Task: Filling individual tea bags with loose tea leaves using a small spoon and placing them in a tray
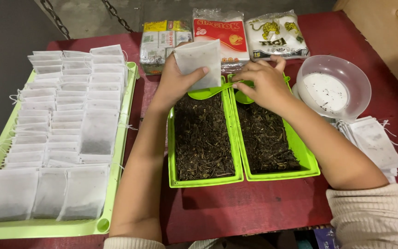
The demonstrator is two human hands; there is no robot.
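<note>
A small white filter bag (198, 62) is held upright above the far end of the left green tray (172, 152), close to the packets at the back of the table. The left hand (176, 80) grasps it, thumb pressed across its front face and the other fingers behind it. Just below the bag lies the bowl of a green spoon (206, 92), its handle running right into the right hand (263, 83), whose fingers are pinched shut on it (a second green scoop shows partly beneath that hand).

Both hands hover over two green trays set side by side and touching; the left one and the right green tray (307, 159) are each filled with dark loose tea leaves (203, 138).

Further left, a pale green slatted tray (42, 227) carries many filled white bags (70, 124), laid in overlapping rows. To the right of the leaf trays stands a clear plastic bowl (335, 87), tilted, with dark specks inside, and beside it a loose stack of empty bags (374, 143). Three sealed packets (222, 34) lie along the far edge of the red table (254, 207). Cream knitted sleeves (374, 216) cover the forearms near the camera.
</note>
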